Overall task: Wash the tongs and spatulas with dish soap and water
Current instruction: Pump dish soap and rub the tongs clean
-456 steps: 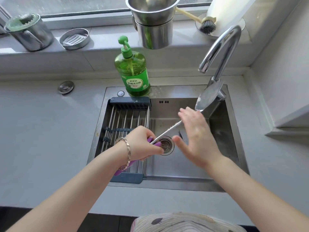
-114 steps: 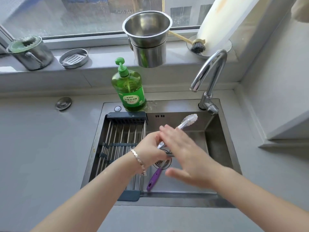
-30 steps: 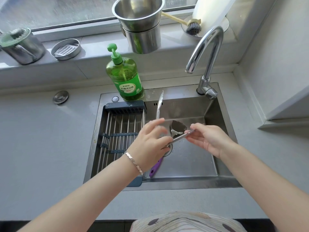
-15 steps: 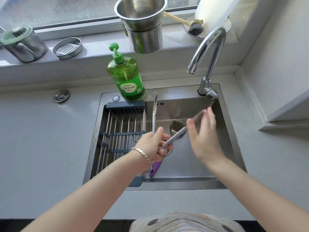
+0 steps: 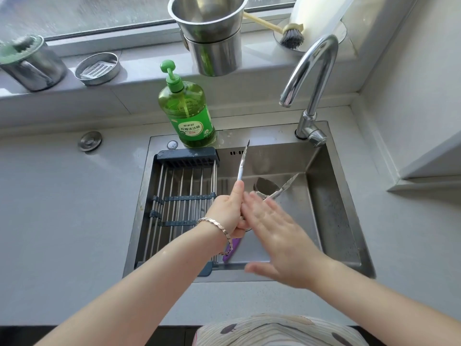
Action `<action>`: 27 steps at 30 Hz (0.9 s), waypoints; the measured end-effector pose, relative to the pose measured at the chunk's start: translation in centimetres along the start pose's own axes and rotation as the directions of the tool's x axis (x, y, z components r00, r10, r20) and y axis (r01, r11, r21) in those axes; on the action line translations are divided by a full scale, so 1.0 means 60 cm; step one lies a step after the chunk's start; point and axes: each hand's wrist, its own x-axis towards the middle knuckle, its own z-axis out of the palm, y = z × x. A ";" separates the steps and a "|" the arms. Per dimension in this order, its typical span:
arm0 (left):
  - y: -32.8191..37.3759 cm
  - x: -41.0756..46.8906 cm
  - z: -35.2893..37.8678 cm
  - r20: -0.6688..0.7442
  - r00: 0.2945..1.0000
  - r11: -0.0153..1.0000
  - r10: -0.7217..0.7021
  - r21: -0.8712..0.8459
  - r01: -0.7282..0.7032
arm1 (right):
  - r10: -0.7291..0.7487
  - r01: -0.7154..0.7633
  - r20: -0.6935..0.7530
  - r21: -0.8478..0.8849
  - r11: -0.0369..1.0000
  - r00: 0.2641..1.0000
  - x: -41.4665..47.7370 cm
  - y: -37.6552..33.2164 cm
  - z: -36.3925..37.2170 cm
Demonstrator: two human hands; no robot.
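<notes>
1. Tongs are the thing getting scrubbed right now, held up over the sink. The left grip is curled tight round them near the hinge. The two arms splay out in a V, one pointing at the back wall and one off toward the faucet side.
2. The right grip is flat with straight fingers and holds nothing. Its fingertips lie against the right-hand tong arm, close to the hinge.
3. Half a second ago that hand was way up near the tip of the same arm, and a second ago it was pinching it partway along. So it's sliding up and down the metal, which looks like a plain bare-hand rub.
4. Fifteen seconds back the left grip had the purple-handled spatula. Now it lies on the sink floor under the hands, blade toward the back, purple handle poking out below the left wrist. My guess is that one's soaped already and the tongs are mid-scrub. I only see one spatula.
5. I can't see any water coming out of the faucet, so the rinse probably still has to happen.
6. The only writing is on the dish soap bottle, which stands on the sink's back ledge just behind the drying rack. The big line on the label looks like 柠檬洗洁精. The smaller print is too tiny for me to read.
</notes>
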 end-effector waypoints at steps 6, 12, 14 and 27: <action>-0.001 -0.005 -0.013 -0.035 0.997 0.978 0.067 0.201 -0.059 | 0.086 -0.091 -0.063 -0.089 0.992 0.994 0.007 0.074 -0.021; -0.017 -0.014 -0.030 0.031 0.887 0.687 0.461 0.620 -0.379 | -0.083 0.103 -0.244 0.067 0.992 0.966 -0.011 0.111 -0.058; -0.022 -0.015 -0.032 0.044 0.870 0.663 0.491 0.630 -0.405 | -0.094 0.109 -0.314 0.031 0.994 0.945 -0.018 0.121 -0.066; -0.036 -0.002 -0.063 0.096 0.818 0.541 0.567 0.706 -0.457 | 0.068 -0.010 -0.164 0.331 0.944 0.984 -0.045 0.143 -0.071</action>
